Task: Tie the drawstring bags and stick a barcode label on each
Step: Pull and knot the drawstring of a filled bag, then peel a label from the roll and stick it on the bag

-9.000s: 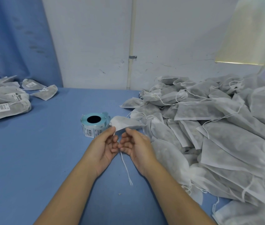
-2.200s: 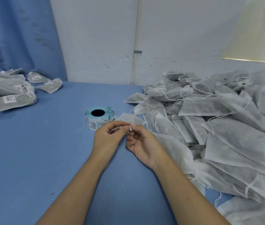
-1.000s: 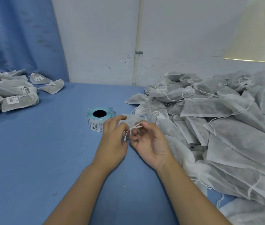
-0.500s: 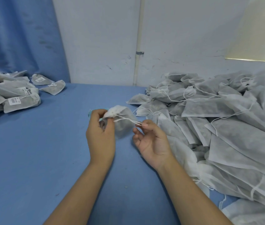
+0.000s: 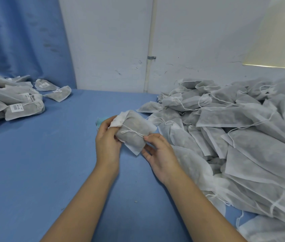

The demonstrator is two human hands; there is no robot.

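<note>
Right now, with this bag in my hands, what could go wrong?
The right hand pinches only the end of the drawstring; if it slips, the knot may end up loose. The left hand grips the bag by its gathered neck alone, so it might drop beside the untied pile and get mixed in. The label roll sits right behind that hand and could be knocked.

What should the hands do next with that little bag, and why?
Probably the right hand lets go of the string and reaches for the label roll: the bag held by the left hand looks tied but shows no label.
</note>
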